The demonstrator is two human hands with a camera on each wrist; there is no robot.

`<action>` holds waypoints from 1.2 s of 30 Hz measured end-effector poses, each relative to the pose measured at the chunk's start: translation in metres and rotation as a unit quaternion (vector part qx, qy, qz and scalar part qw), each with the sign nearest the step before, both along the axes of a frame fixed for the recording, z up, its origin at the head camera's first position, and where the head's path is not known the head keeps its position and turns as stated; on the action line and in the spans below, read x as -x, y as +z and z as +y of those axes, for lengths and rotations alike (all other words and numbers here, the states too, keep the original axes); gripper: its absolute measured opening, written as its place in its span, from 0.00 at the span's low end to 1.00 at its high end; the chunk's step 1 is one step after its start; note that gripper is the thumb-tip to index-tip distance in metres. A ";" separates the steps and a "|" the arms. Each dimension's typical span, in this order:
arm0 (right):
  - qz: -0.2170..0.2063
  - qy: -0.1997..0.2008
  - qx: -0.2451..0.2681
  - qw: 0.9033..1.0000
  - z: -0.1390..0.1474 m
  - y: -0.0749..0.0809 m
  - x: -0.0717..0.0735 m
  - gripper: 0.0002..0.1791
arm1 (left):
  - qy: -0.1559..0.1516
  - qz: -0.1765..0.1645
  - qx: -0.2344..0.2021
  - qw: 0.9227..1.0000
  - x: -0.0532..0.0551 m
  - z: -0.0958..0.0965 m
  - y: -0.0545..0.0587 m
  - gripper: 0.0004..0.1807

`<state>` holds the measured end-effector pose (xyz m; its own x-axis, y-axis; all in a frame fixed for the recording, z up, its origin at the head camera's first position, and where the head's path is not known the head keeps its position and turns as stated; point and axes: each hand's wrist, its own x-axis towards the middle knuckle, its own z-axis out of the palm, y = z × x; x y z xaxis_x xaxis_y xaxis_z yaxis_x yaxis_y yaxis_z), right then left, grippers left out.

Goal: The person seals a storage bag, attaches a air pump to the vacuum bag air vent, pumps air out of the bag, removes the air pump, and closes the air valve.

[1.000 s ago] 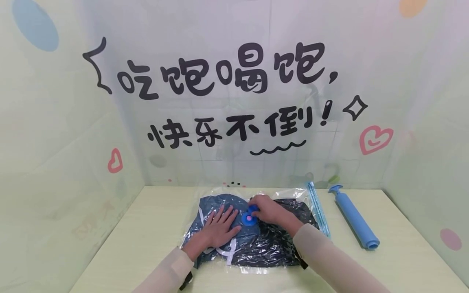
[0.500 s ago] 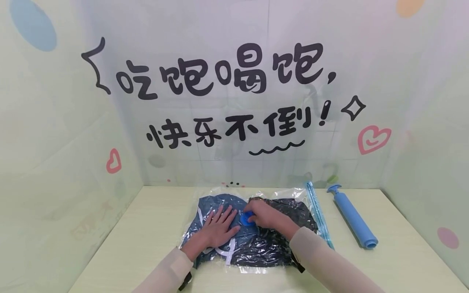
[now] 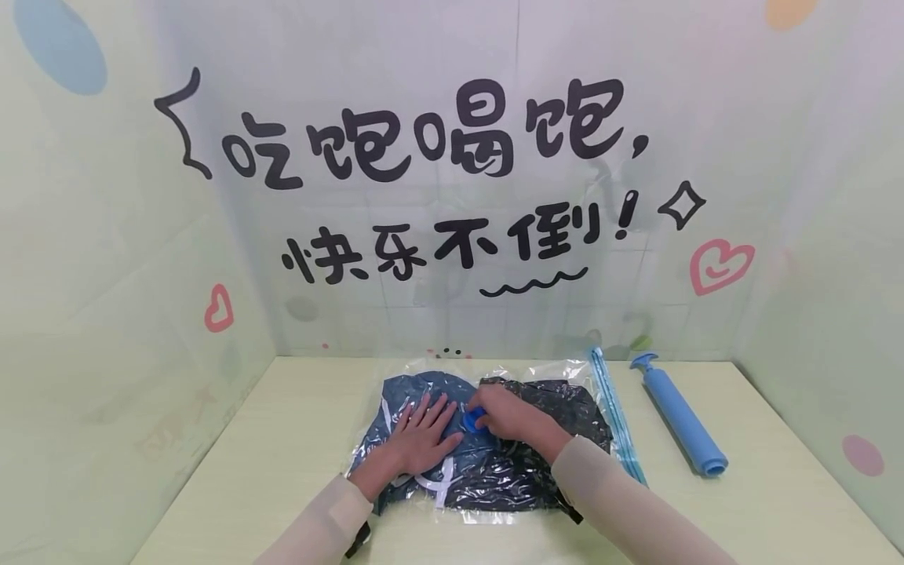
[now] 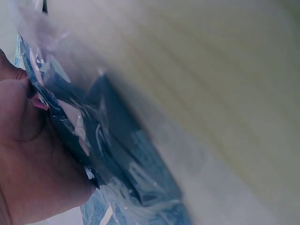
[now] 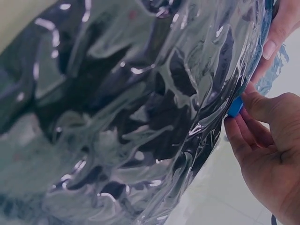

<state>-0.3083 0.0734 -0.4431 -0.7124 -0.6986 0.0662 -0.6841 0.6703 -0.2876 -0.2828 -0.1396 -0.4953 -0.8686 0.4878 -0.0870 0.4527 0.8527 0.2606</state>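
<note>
A clear vacuum storage bag (image 3: 489, 517) lies on the table, holding a dark blue garment (image 3: 441, 383) with white stripes on its left and a black garment (image 3: 572, 404) on its right. My left hand (image 3: 422, 444) rests on the blue side, fingers straight and spread. Near the bag's middle, the fingers and thumb of my right hand (image 3: 510, 412) pinch the round blue valve cap (image 3: 472, 421), covering part of it. The right wrist view shows the blue cap (image 5: 236, 107) between thumb and fingertips, against the shiny plastic. In the left wrist view, my palm (image 4: 37, 168) lies against the bag.
A blue hand pump (image 3: 683, 424) with a T-shaped handle lies to the right of the bag. The bag's light blue zip edge (image 3: 618, 420) runs along its right side. White printed walls (image 3: 452, 329) enclose the table (image 3: 254, 463) at the back and both sides.
My right hand has shifted slightly left and down over the valve. The pink centre that showed a second ago is now covered. My left hand stays put.
</note>
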 end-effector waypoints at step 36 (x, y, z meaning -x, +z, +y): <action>0.107 -0.200 -0.087 0.970 -0.027 -0.011 -0.015 0.20 | 0.006 0.003 -0.006 1.000 -0.002 0.003 0.005 0.38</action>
